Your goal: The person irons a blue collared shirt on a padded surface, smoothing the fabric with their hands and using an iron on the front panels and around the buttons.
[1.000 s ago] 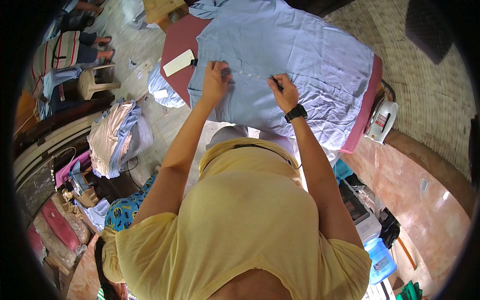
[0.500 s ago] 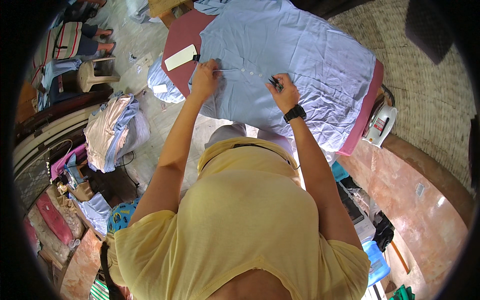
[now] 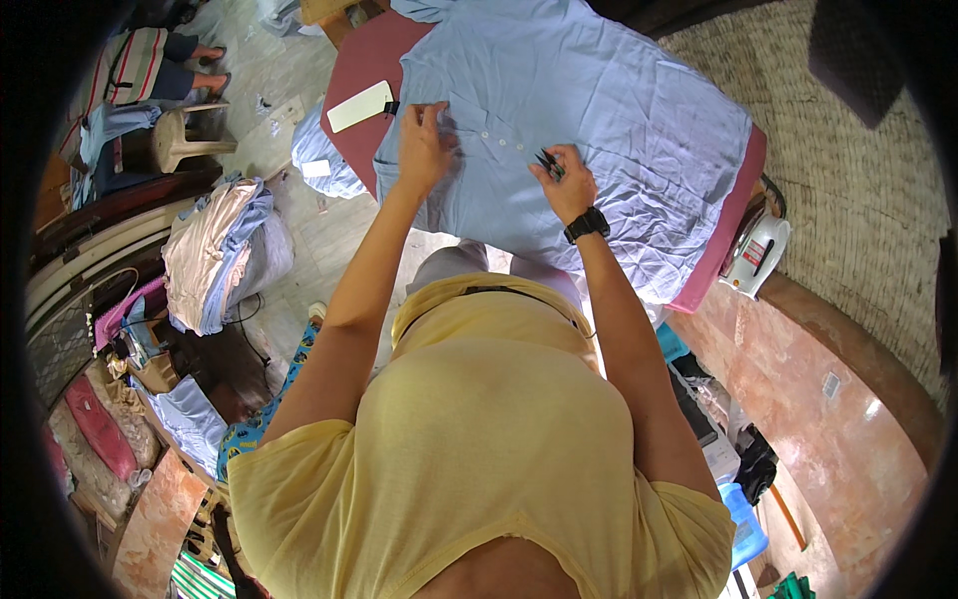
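A light blue buttoned shirt [image 3: 519, 75] lies spread on a maroon padded board [image 3: 361, 65], its button front running between my hands. My left hand [image 3: 424, 152] rests over the shirt near the collar end, fingers stretched and apart, covering part of the button front. In my right hand [image 3: 569, 190] is a small pair of dark thread snips [image 3: 549, 165], the points toward the buttons. That hand is closed around the snips, just above the cloth. A black watch [image 3: 587, 225] is on the right wrist. Beside my left hand, a pale blank-looking tag [image 3: 360, 107] lies on the board.
A white iron [image 3: 755, 255] stands at the board's right end. Piled clothes [image 3: 215, 255] are at left, and a folded blue shirt [image 3: 317, 155] lies beyond the board's left edge. A plastic chair [image 3: 185, 140] and a seated person's legs [image 3: 195, 70] are at upper left. Someone in patterned blue cloth [image 3: 239, 439] is close by my left arm.
My left hand has shifted slightly right and its fingers have spread over the button front. The right hand stays nearly still with the snips. The patterned cloth beside my left arm has moved.
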Available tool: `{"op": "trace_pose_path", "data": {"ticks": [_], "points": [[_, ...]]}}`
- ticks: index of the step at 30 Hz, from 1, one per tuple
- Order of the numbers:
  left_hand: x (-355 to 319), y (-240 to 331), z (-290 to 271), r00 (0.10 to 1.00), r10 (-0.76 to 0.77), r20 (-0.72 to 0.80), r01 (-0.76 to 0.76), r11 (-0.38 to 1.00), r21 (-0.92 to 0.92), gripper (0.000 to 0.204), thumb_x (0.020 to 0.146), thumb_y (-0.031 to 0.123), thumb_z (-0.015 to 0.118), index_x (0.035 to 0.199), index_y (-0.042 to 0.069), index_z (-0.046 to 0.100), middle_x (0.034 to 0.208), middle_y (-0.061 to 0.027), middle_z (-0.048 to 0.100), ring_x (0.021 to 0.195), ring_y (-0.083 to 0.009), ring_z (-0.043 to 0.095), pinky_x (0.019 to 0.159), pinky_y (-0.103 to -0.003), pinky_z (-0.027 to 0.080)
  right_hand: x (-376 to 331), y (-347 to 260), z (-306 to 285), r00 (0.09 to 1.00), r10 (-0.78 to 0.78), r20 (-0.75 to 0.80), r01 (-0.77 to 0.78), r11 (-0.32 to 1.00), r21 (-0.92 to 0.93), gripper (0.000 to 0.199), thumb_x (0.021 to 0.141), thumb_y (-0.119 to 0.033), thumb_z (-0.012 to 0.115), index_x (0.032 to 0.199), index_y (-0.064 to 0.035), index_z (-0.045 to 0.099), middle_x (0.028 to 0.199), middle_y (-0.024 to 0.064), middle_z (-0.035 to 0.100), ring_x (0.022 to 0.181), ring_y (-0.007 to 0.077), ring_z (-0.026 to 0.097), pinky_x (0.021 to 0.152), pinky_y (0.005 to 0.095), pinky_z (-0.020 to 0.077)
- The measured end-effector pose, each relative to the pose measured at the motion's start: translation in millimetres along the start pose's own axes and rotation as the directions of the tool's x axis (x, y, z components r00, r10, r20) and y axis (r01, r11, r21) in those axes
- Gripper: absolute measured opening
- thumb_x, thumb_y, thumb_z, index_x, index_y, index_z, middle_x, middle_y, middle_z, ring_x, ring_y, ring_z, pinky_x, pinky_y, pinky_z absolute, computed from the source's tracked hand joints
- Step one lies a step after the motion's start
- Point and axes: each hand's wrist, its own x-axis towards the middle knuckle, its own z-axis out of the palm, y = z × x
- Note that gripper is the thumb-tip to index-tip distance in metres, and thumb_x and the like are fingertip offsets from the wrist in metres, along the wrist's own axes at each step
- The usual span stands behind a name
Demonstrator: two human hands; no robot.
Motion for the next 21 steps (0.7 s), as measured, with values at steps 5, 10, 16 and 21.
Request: {"op": "trace_pose_path", "data": {"ticks": [5, 10, 16, 21], "points": [[-1.8, 20.2, 8.9, 0.984, 0.001, 0.178, 0.053, 0.954, -0.296, 0.022, 0.077, 0.0, 0.07, 0.098, 0.004, 0.066, 0.096, -0.012, 0.058, 0.093, -0.0301, 0.059, 0.08, -0.038, 0.049, 0.2, -1.1, -0.1, 1.0, 0.017, 0.013, -0.018, 1.0, 0.012, 0.039, 0.074, -0.032, 0.08, 0.103, -0.0157, 0.059, 0.078, 0.0043, 0.067, 0.072, 0.0262, 0.066, 0.062, 0.0398, 0.0495], [-8.8, 12.7, 30.4, 0.965, -0.09, 0.246, 0.158, 0.948, -0.275, 0.015, 0.078, 0.003, 0.071, 0.093, 0.004, 0.068, 0.088, -0.0102, 0.062, 0.081, -0.026, 0.064, 0.073, -0.036, 0.051, 0.3, -2.3, -0.6, 1.0, 0.022, 0.021, -0.022, 1.0, -0.005, 0.04, 0.073, -0.032, 0.08, 0.103, -0.0164, 0.059, 0.078, 0.0039, 0.068, 0.072, 0.0262, 0.066, 0.062, 0.04, 0.0493], [-5.0, 17.3, 32.8, 0.976, -0.105, 0.193, 0.145, 0.967, -0.211, 0.01, 0.076, 0.002, 0.072, 0.084, 0.002, 0.068, 0.083, -0.01, 0.064, 0.071, -0.0228, 0.066, 0.064, -0.033, 0.052, 0.1, 1.0, 3.1, 0.999, -0.013, -0.037, 0.013, 1.0, -0.003, 0.039, 0.072, -0.034, 0.082, 0.099, -0.015, 0.061, 0.072, 0.0019, 0.064, 0.066, 0.0228, 0.064, 0.059, 0.037, 0.0482], [-5.9, 17.1, 35.0, 0.983, -0.091, 0.157, 0.118, 0.978, -0.173, 0.01, 0.072, -0.003, 0.068, 0.08, 0.003, 0.064, 0.083, -0.0127, 0.062, 0.081, -0.0317, 0.061, 0.07, -0.042, 0.048, 1.1, 0.5, 2.3, 1.0, 0.003, -0.02, -0.002, 1.0, 0.013, 0.038, 0.072, -0.033, 0.082, 0.099, -0.015, 0.061, 0.071, 0.002, 0.063, 0.066, 0.0231, 0.063, 0.058, 0.0374, 0.0475]]}}
